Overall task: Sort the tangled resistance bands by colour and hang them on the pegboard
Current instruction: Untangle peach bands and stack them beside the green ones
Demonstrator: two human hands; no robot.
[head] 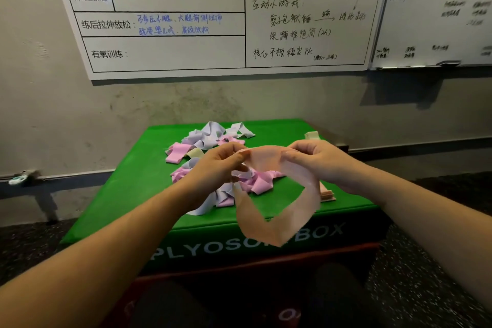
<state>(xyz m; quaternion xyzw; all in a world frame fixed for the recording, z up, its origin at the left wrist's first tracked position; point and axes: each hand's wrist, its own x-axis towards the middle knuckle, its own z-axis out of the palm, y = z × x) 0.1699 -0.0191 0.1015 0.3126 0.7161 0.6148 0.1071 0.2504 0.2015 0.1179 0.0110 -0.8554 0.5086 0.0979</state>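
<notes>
A green padded plyo box [127, 194] with a smooth vinyl-like top and pale block lettering on its front face stands against a rough grey wall. On its top lies a tangled heap of resistance bands [202, 141]: flat, thin, ribbon-like loops in pink, lavender and pale yellow, folded and twisted over one another, spreading from the far middle of the box toward its near edge. At the box's near right side, partly hidden behind the held band, sits a flat stack of peach bands [327, 193]; a small cream stack [311, 135] sits at the far right corner.

Both hands are raised above the box's near half, holding one peach band [269, 210], a translucent, rubbery loop that hangs open in a rough diamond shape down past the box's front edge. The left hand [215, 165] pinches the band's upper left part between curled fingers and thumb, just above the pink bands. The right hand [316, 160] grips the upper right part, fingers curled over its edge.

Above the box, two whiteboards [170, 42] with handwritten notes hang on the wall.
</notes>
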